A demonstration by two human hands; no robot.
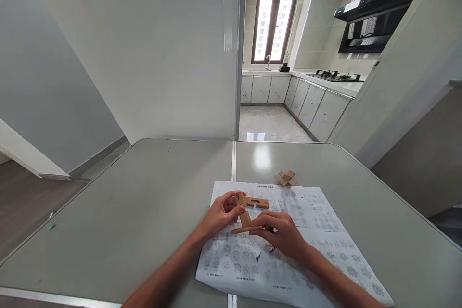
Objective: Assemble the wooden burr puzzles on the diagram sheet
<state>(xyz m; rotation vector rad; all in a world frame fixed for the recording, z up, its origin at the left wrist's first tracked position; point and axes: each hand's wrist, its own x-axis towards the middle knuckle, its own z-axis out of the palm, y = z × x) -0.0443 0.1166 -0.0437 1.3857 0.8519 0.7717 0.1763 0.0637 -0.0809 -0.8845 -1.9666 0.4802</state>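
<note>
My left hand [224,212] pinches a joined group of wooden puzzle pieces [245,219] between thumb and fingers, above the printed sheet. An upright block with a dark mark on it shows at my left fingertips. Behind it, a slotted wooden piece [265,204] points to the right; whether it is joined to the others I cannot tell. My right hand [283,232] is closed on a thin flat wooden piece [238,230] at the near end of the group, touching it. My right fingers hide part of that piece.
A large paper sheet [325,221] printed with rows of small diagrams lies under both hands. At its far edge rests a small cross-shaped wooden puzzle [287,178]. The grey table [162,211] has a metal seam down its middle. A kitchen doorway lies beyond.
</note>
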